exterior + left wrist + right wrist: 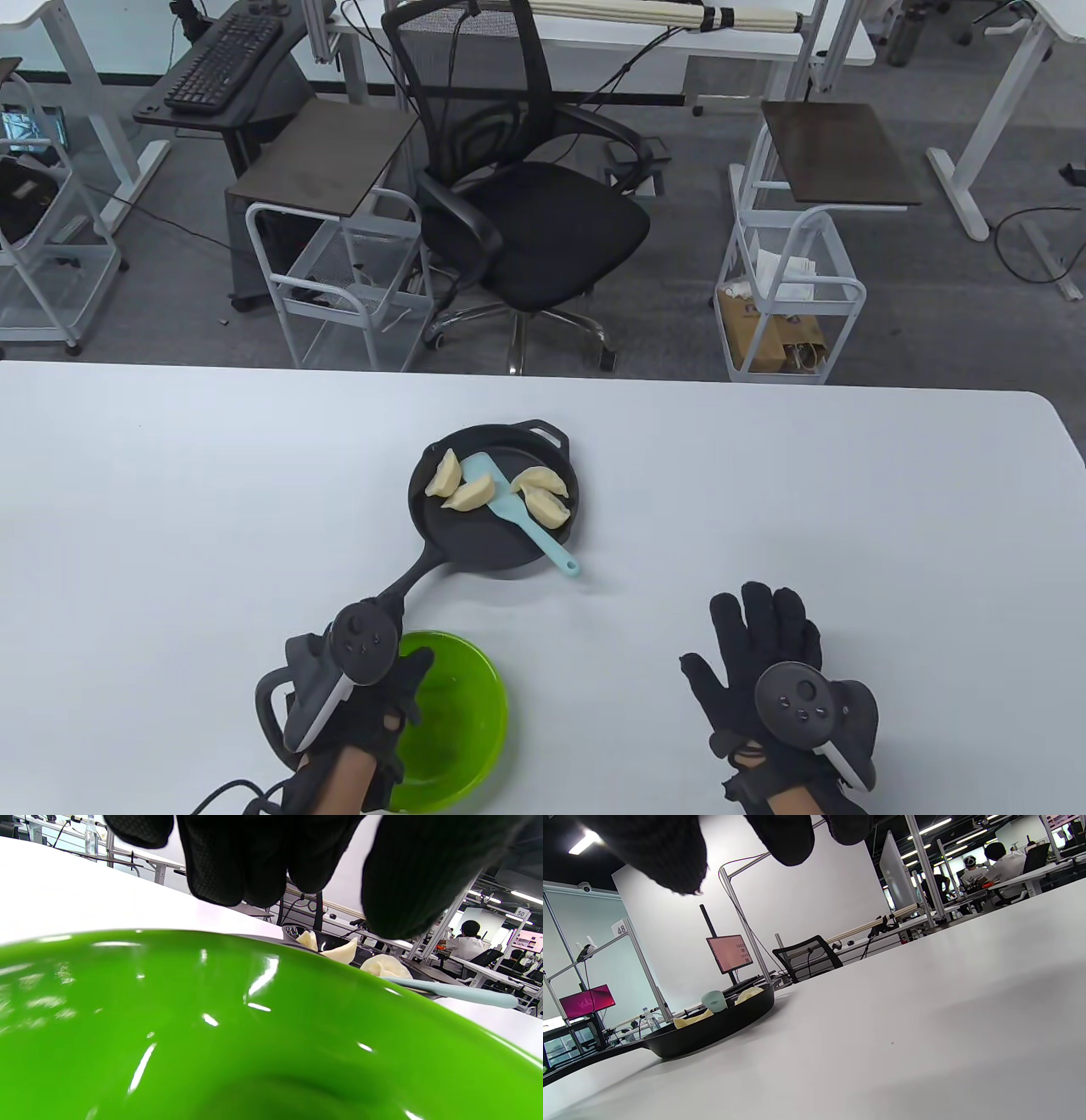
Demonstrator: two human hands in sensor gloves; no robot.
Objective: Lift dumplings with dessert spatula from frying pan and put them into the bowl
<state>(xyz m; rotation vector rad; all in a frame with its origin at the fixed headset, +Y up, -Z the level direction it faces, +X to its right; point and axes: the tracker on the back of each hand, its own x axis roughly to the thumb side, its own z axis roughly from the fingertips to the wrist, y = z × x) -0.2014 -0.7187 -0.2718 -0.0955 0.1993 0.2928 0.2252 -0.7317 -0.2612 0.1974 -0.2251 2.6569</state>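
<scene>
Left hand point(361, 679) over green bowl point(462, 722); right hand point(776, 671) spread flat.

Bright, even overhead light — white glare streaks on the green bowl point(237, 1027), fingers point(237, 861) blurred close up.

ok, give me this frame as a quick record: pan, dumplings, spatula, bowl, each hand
pan: black frying pan on the white table, long handle pointing toward the left hand
dumplings: four, all in the pan; two on each side of the spatula blade
spatula: light blue dessert spatula, blade in the pan, handle sticking out over the near rim, nobody holding it
bowl: green bowl, near the table's front edge, no dumplings in it
left hand: over the bowl's left rim; grip cannot be told
right hand: flat on the table, fingers spread, holds nothing
</scene>
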